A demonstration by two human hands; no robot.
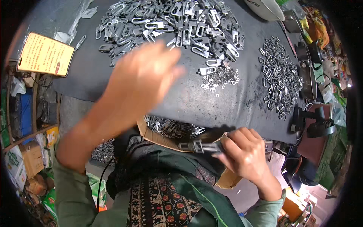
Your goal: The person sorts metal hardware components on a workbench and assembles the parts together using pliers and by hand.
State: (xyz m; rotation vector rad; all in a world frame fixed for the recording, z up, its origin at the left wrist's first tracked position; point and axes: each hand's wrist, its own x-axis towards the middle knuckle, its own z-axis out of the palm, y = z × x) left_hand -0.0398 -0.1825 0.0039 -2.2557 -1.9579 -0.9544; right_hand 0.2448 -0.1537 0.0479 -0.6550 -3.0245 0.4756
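My right hand (pixel 245 152) is closed, thumb and fingers pinching a slotted grey metal piece (pixel 202 146) over the near rim of an open cardboard box (pixel 166 141). The piece is slightly blurred and its end is hidden in the fingers. My left hand (pixel 145 70) is raised over the table, just nearer than a big pile of slotted metal pieces (pixel 181 22). Motion smears its fingers, so I cannot make out whether they hold anything. Small C-shaped metal clips (pixel 221 80) lie to the right of this hand.
Small rectangular metal links (pixel 280 73) are heaped on the right of the dark table (pixel 181 100). A phone (pixel 46 55) lies at the left edge, with clear plastic behind. A pale basin (pixel 266 8) stands far right. More metal pieces fill the box; a black lamp-like object (pixel 317 125) sits right.
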